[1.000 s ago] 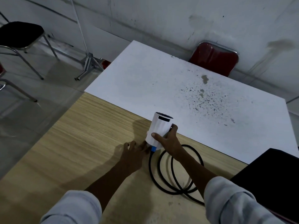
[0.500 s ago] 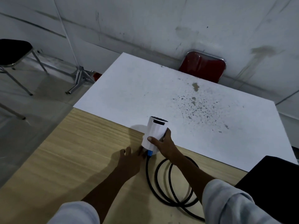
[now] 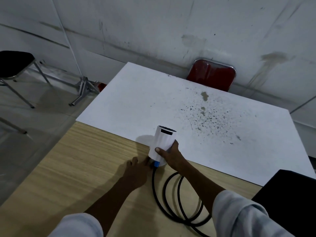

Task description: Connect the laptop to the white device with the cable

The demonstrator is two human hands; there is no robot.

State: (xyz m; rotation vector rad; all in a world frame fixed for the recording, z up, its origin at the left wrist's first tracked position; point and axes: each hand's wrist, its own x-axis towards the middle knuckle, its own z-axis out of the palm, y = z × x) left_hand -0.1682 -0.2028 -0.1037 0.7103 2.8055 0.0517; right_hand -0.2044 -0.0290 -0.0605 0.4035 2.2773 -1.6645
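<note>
A white cylindrical device (image 3: 163, 141) stands upright at the seam between the wooden table and the white one. My right hand (image 3: 172, 155) is wrapped around its lower half. A blue plug (image 3: 156, 163) sits at the device's base, with a black cable (image 3: 172, 200) running from it in loops across the wood toward me. My left hand (image 3: 136, 173) rests on the table beside the plug, fingertips close to it; whether they pinch the plug is unclear. A black laptop (image 3: 290, 199) lies shut at the right edge, partly cut off.
The wooden table (image 3: 68, 168) is nearest me, and a stained white table (image 3: 171, 103) abuts it beyond. A red chair (image 3: 212, 74) stands behind the white table. A black stool (image 3: 13, 64) and a metal stand base (image 3: 83, 89) are on the floor at left.
The view has shifted slightly; the device, both hands and the cable keep the same arrangement, with the right hand still gripping the device.
</note>
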